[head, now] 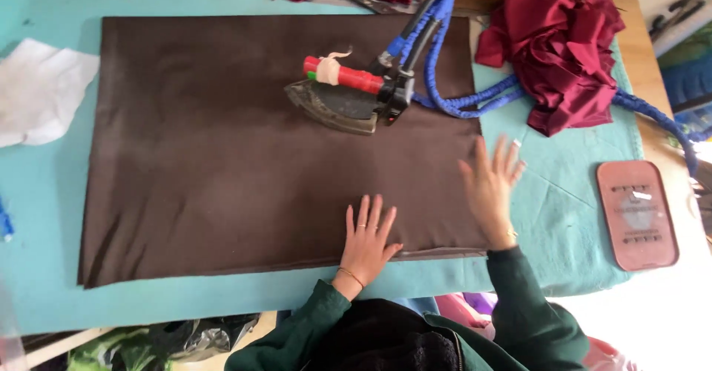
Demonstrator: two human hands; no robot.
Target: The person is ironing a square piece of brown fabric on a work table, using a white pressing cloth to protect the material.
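A large dark brown cloth (222,148) is spread flat across the middle of the frame on a teal-covered table (44,297). The left hand (367,237) is laid palm down on the cloth near its lower edge, at lower centre, fingers spread and flat; nothing is gripped. The right hand (491,182) is seen just right of centre, fingers splayed wide and open, over the cloth's right edge where it meets the teal cover (whether it presses the fabric or hovers just above cannot be told). Nothing is held by it.

An iron (341,93) with a red handle is set on the cloth in the upper middle, well apart from both hands. A blue cord (460,107) is looped from it toward the upper right. A heap of crimson fabric (556,44) is piled at the upper right, and a pink oblong pad (636,214) is placed at the right edge. A white cloth (37,93) is seen at the upper left.
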